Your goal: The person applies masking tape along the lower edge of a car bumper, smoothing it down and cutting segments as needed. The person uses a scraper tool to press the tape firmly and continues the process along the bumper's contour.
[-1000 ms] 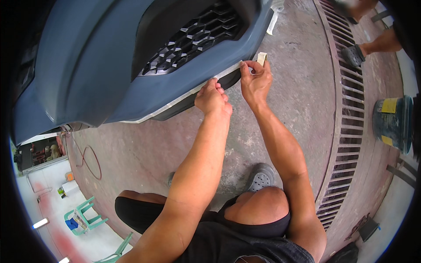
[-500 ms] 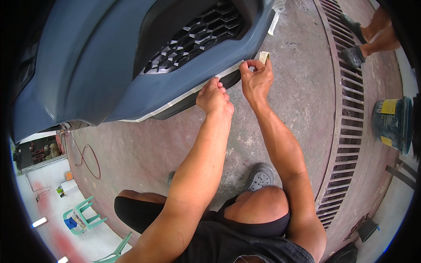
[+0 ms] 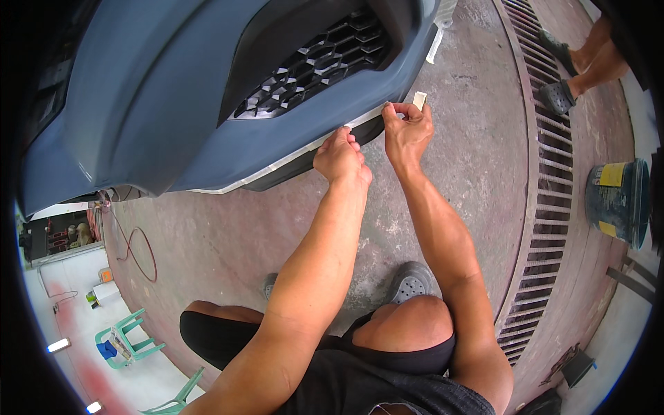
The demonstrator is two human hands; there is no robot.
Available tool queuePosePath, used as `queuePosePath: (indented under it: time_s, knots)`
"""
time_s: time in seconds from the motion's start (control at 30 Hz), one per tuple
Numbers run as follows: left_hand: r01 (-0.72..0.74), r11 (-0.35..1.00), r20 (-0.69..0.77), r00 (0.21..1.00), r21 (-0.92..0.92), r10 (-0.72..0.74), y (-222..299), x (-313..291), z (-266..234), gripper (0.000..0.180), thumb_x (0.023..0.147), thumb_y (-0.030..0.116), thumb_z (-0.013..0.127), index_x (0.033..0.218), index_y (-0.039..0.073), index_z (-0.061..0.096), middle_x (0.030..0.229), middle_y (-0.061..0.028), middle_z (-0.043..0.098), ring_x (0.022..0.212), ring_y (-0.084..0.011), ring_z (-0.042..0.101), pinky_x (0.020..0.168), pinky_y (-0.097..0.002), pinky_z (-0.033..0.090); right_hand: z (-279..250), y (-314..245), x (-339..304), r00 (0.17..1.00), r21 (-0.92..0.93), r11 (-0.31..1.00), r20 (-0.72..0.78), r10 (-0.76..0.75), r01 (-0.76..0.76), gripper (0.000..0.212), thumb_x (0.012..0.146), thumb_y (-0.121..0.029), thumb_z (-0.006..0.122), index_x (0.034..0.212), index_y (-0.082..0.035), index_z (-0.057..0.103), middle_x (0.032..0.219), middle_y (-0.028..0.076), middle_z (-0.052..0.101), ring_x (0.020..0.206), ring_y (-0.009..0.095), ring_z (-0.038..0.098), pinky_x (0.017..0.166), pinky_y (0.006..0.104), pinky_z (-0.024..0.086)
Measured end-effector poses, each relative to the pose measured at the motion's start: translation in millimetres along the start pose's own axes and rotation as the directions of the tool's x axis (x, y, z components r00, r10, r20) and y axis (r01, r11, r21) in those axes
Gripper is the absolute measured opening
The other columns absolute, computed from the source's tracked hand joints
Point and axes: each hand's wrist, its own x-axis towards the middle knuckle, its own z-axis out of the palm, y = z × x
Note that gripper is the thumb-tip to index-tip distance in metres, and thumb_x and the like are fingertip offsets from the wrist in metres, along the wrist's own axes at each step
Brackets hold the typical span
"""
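In front of me is a blue-grey car bumper (image 3: 187, 155) with a black honeycomb grille (image 3: 328, 66). A pale strip of masking tape (image 3: 277, 164) runs along its lower edge, above a black lower lip (image 3: 266, 181). My left hand (image 3: 340, 158) is closed, its thumb and fingertips pinched at the strip against the edge. Farther right, my right hand (image 3: 408, 138) pinches the strip between thumb and forefinger near the bumper's corner. A cream-coloured roll of tape (image 3: 419, 101) sticks up from its other fingers, partly hidden by them.
A metal floor grate (image 3: 546, 207) runs along the right, with another person's feet in clogs (image 3: 557, 97) by it. Beyond stands a dark bucket (image 3: 615, 202). At left lie a red hose (image 3: 142, 252) and green plastic chairs (image 3: 131, 335). Loose tape (image 3: 434, 48) hangs off the bumper's far end.
The whole view has shifted slightly. Both hands keep their pinch at the bumper edge, and the tape roll in my right hand has turned a little.
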Motion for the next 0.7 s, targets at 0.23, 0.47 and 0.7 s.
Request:
queuePosePath:
  time_s: [0.23, 0.47, 0.7]
  knots:
    - [-0.002, 1.0, 0.015, 1.0, 0.0, 0.002, 2, 4, -4, 0.01, 0.093, 0.005, 0.07, 0.089, 0.005, 0.062, 0.076, -0.0001, 0.059, 0.055, -0.0051, 0.049, 0.042, -0.0207, 0.033, 8, 7, -3, 0.998, -0.039, 0.998, -0.02, -0.054, 0.053, 0.024, 0.082, -0.02, 0.08, 0.085, 0.004, 0.076, 0.084, 0.011, 0.055, 0.066, 0.021, 0.056, 0.063, 0.0383, 0.047]
    - [-0.013, 1.0, 0.002, 1.0, 0.004, 0.013, 5, 3, 4, 0.015, 0.09, 0.002, 0.071, 0.08, 0.006, 0.061, 0.07, 0.0015, 0.056, 0.051, -0.0049, 0.047, 0.038, -0.0203, 0.028, 13, 11, -4, 0.982, -0.048, 0.986, -0.097, -0.162, 0.158, 0.021, 0.086, -0.02, 0.078, 0.091, 0.0, 0.078, 0.084, 0.013, 0.055, 0.073, 0.027, 0.058, 0.068, 0.0408, 0.048]
    - [0.033, 0.993, 0.164, 0.985, 0.111, -0.051, 6, 34, -15, 0.015, 0.091, 0.01, 0.068, 0.081, 0.009, 0.057, 0.068, 0.0038, 0.05, 0.049, -0.0046, 0.044, 0.037, -0.0218, 0.029, 13, 24, -10, 0.984, -0.111, 0.981, -0.061, -0.166, 0.159, 0.019, 0.087, -0.021, 0.078, 0.092, -0.003, 0.079, 0.094, 0.022, 0.061, 0.087, 0.041, 0.066, 0.078, 0.0485, 0.052]
